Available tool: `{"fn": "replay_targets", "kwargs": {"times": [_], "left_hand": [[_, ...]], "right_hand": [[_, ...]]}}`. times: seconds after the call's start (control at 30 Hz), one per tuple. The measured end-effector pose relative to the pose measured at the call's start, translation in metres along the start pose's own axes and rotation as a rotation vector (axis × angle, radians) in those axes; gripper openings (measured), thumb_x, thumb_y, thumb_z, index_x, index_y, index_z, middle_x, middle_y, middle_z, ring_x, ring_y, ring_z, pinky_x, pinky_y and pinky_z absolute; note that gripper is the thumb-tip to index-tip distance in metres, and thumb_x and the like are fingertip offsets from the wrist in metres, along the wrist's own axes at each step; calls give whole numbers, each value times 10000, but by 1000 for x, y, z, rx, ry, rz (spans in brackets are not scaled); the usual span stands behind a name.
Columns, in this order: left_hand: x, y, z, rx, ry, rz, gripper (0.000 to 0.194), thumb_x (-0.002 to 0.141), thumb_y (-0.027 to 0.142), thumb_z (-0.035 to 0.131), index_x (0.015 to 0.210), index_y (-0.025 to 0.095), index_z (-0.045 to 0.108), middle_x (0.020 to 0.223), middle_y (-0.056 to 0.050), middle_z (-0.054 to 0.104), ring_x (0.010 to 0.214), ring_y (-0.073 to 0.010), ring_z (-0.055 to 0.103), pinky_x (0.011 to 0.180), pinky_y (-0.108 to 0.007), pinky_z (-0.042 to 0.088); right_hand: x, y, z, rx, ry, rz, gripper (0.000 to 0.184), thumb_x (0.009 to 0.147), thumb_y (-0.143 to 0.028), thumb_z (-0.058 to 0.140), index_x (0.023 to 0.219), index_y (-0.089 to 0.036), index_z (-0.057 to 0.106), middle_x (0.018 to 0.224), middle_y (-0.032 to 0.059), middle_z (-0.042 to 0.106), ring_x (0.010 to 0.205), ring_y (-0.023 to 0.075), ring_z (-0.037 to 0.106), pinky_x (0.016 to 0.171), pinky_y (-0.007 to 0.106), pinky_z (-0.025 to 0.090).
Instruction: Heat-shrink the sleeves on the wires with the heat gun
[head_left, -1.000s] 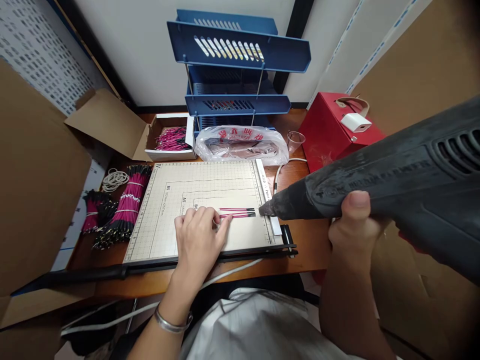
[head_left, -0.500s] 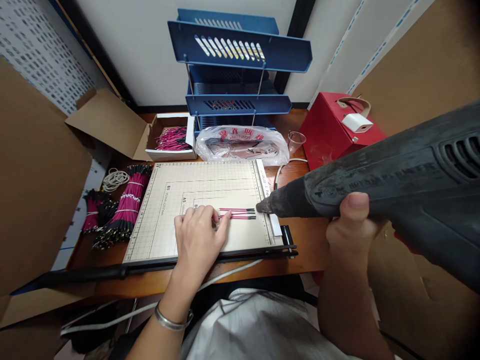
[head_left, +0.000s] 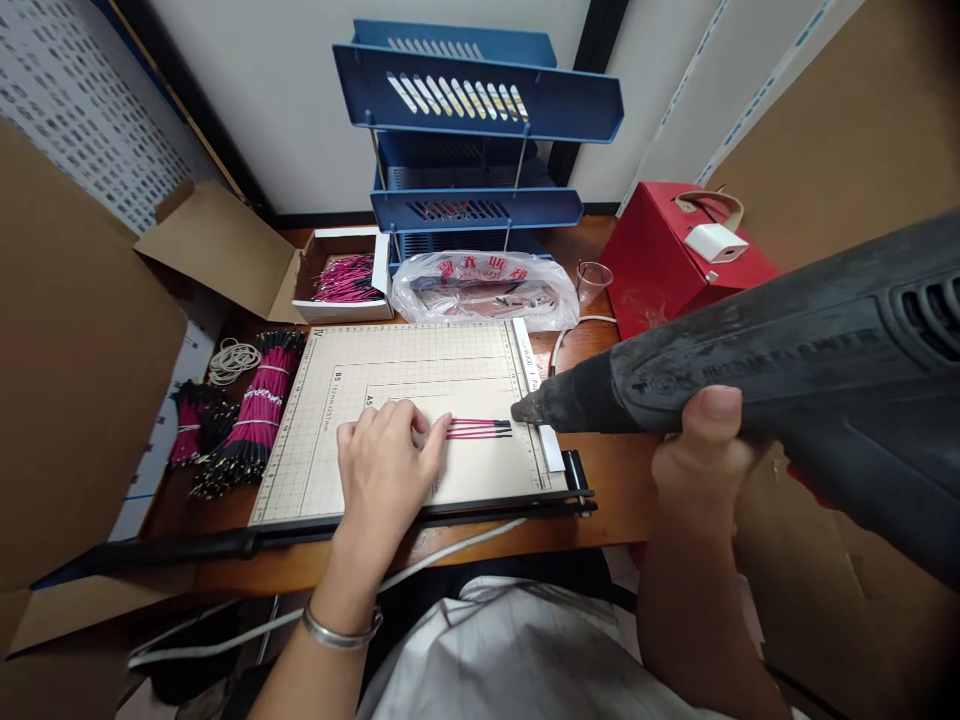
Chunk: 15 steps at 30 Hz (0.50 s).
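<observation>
The gridded board (head_left: 322,480) gives us a flat bed. We clamp the black hot-air gun (head_left: 780,350) in our right hand (head_left: 701,455), seemingly to aim its nozzle (head_left: 555,403). Our left hand (head_left: 382,465), apart from it, perhaps steadies the pink wires (head_left: 480,437) on the board; whether it pinches, we cannot tell. Since the earlier frame, it sits slightly farther left.

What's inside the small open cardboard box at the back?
Pink wires with dark ends show in the open box; whatever lies beneath the top ones is hidden.
</observation>
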<state>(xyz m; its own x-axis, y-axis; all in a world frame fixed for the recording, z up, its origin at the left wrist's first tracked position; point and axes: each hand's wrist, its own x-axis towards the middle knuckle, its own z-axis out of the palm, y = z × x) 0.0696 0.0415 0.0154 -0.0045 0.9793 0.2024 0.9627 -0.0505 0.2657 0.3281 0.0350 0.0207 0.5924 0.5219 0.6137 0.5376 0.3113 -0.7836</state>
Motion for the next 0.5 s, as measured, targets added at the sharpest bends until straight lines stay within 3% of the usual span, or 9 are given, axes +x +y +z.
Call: {"fn": "replay_targets", "kwargs": {"times": [0.13, 0.33, 0.5], "left_hand": [[-3, -1, 3, -21, 21, 3, 335, 981, 458, 606, 752, 218, 558, 748, -37, 661, 793, -259, 596, 744, -375, 306], [0, 1, 3, -16, 7, 4, 336, 982, 457, 608, 750, 220, 557, 756, -40, 668, 800, -261, 605, 748, -379, 319], [10, 8, -1, 8, -59, -2, 247, 941, 437, 685, 848, 216, 625, 829, -53, 704, 881, -292, 626, 787, -392, 337]], "right_hand": [[0, 1, 1, 42, -10, 39, 586, 822, -628, 677, 1130, -133, 731, 1256, 160, 685, 1349, 328, 550, 1214, 510, 368], [4, -4, 3, 98, 2, 123, 672, 821, -682, 626, 1230, -152, 681, 1303, 131, 642, 1323, 326, 556, 1244, 554, 301], [11, -11, 5, 96, 1, 63, 669, 822, -674, 616, 1219, -139, 682, 1335, 143, 620, 1315, 336, 559, 1237, 538, 310]]}}
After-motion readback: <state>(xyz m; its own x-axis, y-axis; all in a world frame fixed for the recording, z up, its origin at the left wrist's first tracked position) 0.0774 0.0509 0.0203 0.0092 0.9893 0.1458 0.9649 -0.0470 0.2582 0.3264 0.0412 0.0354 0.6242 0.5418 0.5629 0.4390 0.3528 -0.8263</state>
